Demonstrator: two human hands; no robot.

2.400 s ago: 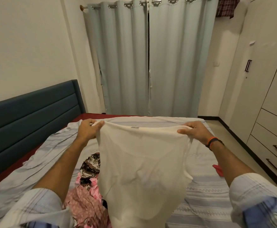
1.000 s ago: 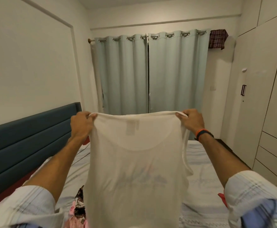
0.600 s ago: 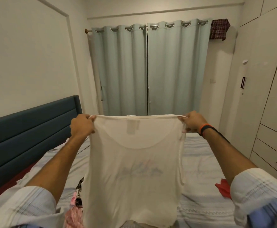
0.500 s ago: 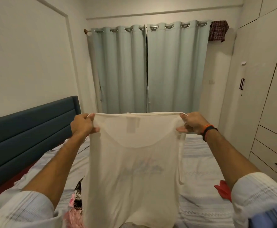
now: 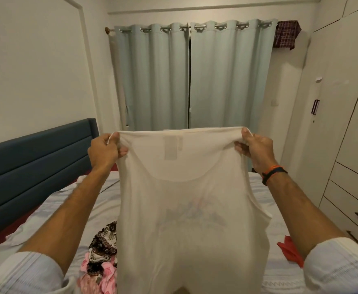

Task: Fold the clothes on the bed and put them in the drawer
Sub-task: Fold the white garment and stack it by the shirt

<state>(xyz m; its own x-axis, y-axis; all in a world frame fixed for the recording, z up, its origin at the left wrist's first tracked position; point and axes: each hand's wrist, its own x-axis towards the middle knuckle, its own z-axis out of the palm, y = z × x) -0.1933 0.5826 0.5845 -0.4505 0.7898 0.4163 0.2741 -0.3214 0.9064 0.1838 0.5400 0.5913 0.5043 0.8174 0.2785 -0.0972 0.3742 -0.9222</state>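
A thin white sleeveless top [image 5: 186, 209] hangs spread out in front of me, held up above the bed [image 5: 275, 211]. My left hand [image 5: 105, 150] pinches its left shoulder strap and my right hand [image 5: 255, 149] pinches the right one. A faint print shows through the fabric. A pile of pink and brown patterned clothes [image 5: 101, 257] lies on the sheet below, partly hidden by the top. A red garment [image 5: 289, 251] lies at the bed's right edge. Closed drawers [image 5: 352, 211] with dark handles sit at the lower right.
A blue headboard [image 5: 36, 166] runs along the left. Pale green curtains [image 5: 190, 77] hang at the far wall. A tall white wardrobe [image 5: 343, 92] stands on the right, with a checked cloth [image 5: 286, 37] hanging beside it.
Both hands have kept their hold on the white top's shoulders and stayed raised. The pile of clothes shows a little more beside the top.
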